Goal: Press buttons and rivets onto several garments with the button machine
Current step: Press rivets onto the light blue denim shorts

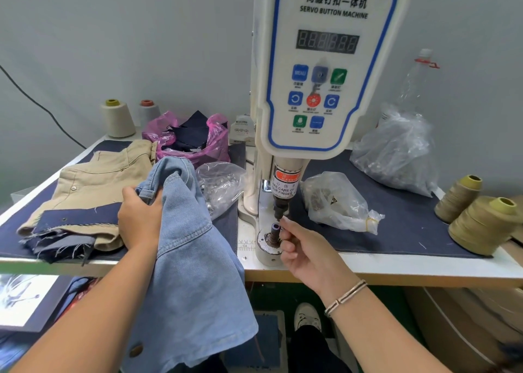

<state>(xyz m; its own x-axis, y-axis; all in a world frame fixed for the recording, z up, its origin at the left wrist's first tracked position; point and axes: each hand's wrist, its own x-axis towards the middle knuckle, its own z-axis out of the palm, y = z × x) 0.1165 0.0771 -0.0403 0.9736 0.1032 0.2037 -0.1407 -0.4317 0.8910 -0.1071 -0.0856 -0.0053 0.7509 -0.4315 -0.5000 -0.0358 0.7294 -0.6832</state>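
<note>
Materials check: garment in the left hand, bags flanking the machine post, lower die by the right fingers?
Light blue garment: looks like washed denim, with twill weave and topstitched seams showing. Clear bags: thin glossy plastic film, crinkled and see-through. Lower die: probably metal, dark and worn, with a purplish cap that may be plastic; too small to be sure.

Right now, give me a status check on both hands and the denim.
Left hand grips light blue denim garment. Right hand fingers at lower die under punch. Garment not yet under the punch.
</note>
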